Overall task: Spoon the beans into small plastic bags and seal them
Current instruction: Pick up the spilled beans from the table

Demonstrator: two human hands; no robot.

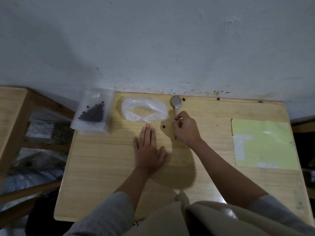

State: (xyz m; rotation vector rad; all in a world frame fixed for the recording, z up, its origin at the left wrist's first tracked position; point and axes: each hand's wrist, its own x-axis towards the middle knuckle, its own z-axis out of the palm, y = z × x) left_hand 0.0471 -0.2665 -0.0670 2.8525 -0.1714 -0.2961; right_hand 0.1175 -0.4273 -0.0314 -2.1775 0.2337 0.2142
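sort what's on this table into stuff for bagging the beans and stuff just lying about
For the job:
- small bag of dark beans, on a stack of bags
- large clear plastic bag
- spoon, under the right hand
- loose bean

Lying about:
- yellow-green sheet
- wooden furniture to the left

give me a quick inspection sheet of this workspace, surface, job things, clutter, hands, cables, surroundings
surface: wooden table, against a stained wall.
job's things: small bag with dark beans atop a stack of flat bags at the far left edge; rolled-down clear plastic bag, looks empty; spoon lying flat, bowl toward the wall.
clutter: loose bean between the hands; yellow-green sheet on the right.
hands: left hand flat on the table, fingers straight; right hand curled over the spoon handle, fingertips pinched, what they pinch unclear.
cables: nothing seen.
surroundings: wooden frame to the left.
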